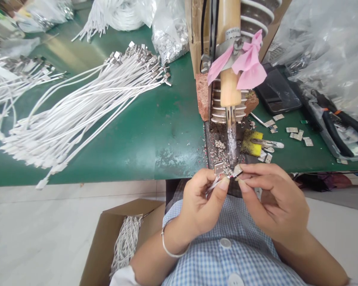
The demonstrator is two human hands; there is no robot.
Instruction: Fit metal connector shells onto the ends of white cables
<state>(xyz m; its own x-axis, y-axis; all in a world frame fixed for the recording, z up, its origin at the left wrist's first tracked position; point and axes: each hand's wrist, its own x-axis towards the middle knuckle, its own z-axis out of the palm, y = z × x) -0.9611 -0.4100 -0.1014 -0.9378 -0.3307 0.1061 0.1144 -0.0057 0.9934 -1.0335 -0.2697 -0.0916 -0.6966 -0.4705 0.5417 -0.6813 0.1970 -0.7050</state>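
Observation:
My left hand (207, 198) pinches white cables (214, 184) between thumb and forefinger; a metal USB plug (218, 168) rises above its fingertips. Between thumb and fingers, my right hand (271, 198) grips another USB plug (237, 171). Fine coloured wire ends from the cable meet that second plug, just under the tip of a soldering iron (232, 139). The iron points down toward me, its wooden handle (230, 87) tied with pink cloth (250, 65). Whether the wires are joined to the plug is too small to tell.
A bundle of white USB cables (86, 107) lies on the green table (131, 147) at left. Solder crumbs (219, 149), a yellow sponge (252, 143) and loose plugs (296, 135) surround the iron. Pliers (337, 127) and a phone (279, 89) lie right. A cardboard box (100, 242) stands below.

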